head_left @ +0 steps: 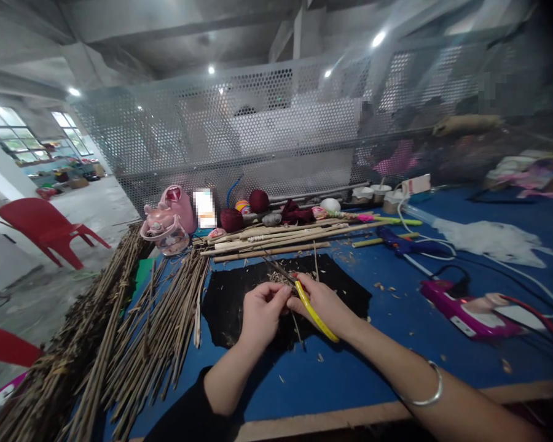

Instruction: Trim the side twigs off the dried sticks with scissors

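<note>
My right hand (320,304) is closed around yellow-handled pliers (316,316), whose dark, narrow jaws point away to the upper left. Close beside it, my left hand (265,310) has thumb and index finger pinched together; what they hold is hidden. A thin twig (298,330) sticks out below the fingers of my right hand. Beneath both hands lies a black cloth (228,307), with a small heap of brown scraps (281,278) just beyond my fingertips.
Thin sticks (166,331) are spread on the blue table (262,387) at left, beside bundled twigs (92,294). Paler sticks (276,236) and dark red balls (258,201) lie behind. At right are a blue glue gun (408,244), a purple power strip (461,310) and cables.
</note>
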The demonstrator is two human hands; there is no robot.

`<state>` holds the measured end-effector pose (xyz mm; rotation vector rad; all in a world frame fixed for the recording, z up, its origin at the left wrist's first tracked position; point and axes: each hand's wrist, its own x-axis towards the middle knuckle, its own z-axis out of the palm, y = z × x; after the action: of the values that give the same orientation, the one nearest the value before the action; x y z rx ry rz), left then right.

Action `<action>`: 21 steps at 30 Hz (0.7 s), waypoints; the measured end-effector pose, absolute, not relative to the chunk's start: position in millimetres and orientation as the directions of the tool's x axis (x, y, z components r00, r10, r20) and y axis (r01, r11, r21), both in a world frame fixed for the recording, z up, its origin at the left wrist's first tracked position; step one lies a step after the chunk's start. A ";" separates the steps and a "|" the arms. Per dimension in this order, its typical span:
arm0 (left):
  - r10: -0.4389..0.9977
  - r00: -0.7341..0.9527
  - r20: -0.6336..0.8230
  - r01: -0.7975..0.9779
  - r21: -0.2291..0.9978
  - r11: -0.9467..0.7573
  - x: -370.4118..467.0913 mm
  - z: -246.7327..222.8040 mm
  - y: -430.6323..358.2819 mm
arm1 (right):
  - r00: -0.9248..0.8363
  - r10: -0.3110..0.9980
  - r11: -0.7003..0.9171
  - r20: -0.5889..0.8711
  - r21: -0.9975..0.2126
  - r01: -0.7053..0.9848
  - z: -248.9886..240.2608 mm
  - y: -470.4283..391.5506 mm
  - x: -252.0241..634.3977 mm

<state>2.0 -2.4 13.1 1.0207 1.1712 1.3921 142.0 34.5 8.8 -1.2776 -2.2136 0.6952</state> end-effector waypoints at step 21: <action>0.974 -0.200 0.106 -0.084 0.989 -0.124 -0.3 13.5 -1.6 | -0.448 0.880 0.446 0.156 -0.594 0.669 11.5 32.9 140.9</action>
<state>-0.3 -1.6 13.5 1.1217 1.2205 1.4840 140.9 32.9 11.5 -1.3021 -2.2551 0.6358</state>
